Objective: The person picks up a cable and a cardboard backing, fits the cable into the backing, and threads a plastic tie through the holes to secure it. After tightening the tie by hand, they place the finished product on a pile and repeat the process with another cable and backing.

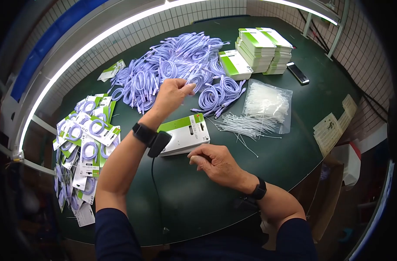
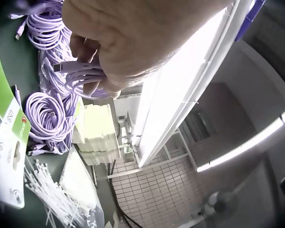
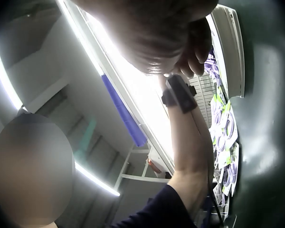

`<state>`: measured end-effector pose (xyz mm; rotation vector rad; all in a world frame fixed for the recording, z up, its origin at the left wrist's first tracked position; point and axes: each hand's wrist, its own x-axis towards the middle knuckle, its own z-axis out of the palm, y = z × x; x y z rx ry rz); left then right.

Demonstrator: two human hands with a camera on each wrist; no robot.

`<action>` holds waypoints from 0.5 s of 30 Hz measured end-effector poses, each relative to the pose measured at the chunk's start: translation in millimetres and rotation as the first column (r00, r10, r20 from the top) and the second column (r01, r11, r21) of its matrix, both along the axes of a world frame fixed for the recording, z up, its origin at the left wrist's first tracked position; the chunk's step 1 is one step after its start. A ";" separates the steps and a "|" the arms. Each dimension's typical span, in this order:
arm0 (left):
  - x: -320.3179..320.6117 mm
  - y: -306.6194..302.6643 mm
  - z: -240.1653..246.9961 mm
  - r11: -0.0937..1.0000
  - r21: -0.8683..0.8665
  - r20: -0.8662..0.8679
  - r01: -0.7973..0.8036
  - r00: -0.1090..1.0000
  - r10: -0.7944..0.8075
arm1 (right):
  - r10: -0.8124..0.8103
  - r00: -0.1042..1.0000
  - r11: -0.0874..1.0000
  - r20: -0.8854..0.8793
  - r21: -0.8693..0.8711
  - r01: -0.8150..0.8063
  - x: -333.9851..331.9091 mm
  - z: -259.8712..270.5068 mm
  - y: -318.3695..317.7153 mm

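My left hand [image 1: 174, 93] is raised over the near edge of the cable pile. It grips a coiled lilac cable [image 2: 83, 76], whose plug end sticks out past the fingers in the left wrist view. Below it lies a stack of white and green printed cards [image 1: 185, 135] labelled as USB cable packaging. Just off the stack's near right corner hovers my right hand [image 1: 218, 163], its fingers loosely bent and nothing visible in them. To the right of the stack are loose white cable ties [image 1: 246, 126], spilling from a clear bag [image 1: 268, 102].
A big heap of lilac cables [image 1: 176, 56] covers the back of the dark green table [image 1: 250, 182]. Carded cables [image 1: 87, 135] pile up along the left edge. Tall card stacks [image 1: 263, 48] and a phone [image 1: 298, 73] sit at back right.
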<state>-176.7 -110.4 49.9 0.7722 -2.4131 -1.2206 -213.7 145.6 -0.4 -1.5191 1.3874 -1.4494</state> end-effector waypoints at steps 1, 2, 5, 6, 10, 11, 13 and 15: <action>14.6 15.1 8.8 0.987 -0.163 -0.150 -0.018 0.989 -0.006 | -0.016 0.991 0.999 0.132 0.036 0.011 -2.6 3.8 1.3; 29.6 30.7 17.1 0.948 -0.313 -0.293 -0.059 0.955 -0.037 | -0.039 0.964 0.997 0.262 0.078 0.019 -4.8 7.3 2.8; 74.5 78.7 35.4 0.554 -0.826 -0.273 -0.104 0.933 -0.233 | -0.038 0.871 0.995 0.490 0.095 -0.010 -11.3 11.5 3.7; 89.4 96.5 36.0 0.424 -0.900 -0.218 -0.097 0.944 -0.247 | 0.001 0.808 0.999 0.590 0.043 -0.032 -13.5 12.0 2.4; 120.9 130.8 3.2 0.361 -0.928 -0.212 -0.089 0.925 -0.317 | 0.095 0.802 0.992 0.590 0.008 -0.123 -7.6 7.6 8.1; 124.0 134.7 -3.0 0.382 -0.919 -0.239 -0.096 0.908 -0.346 | 0.137 0.832 0.986 0.537 0.006 -0.166 -6.6 6.9 9.0; 128.9 139.4 -7.4 0.445 -0.891 -0.264 -0.090 0.900 -0.346 | 0.118 0.846 0.988 0.520 0.025 -0.153 -3.9 6.4 9.9; 132.5 142.3 -9.0 0.540 -0.837 -0.312 -0.084 0.885 -0.346 | 0.097 0.874 0.991 0.475 0.035 -0.129 -2.1 7.2 10.2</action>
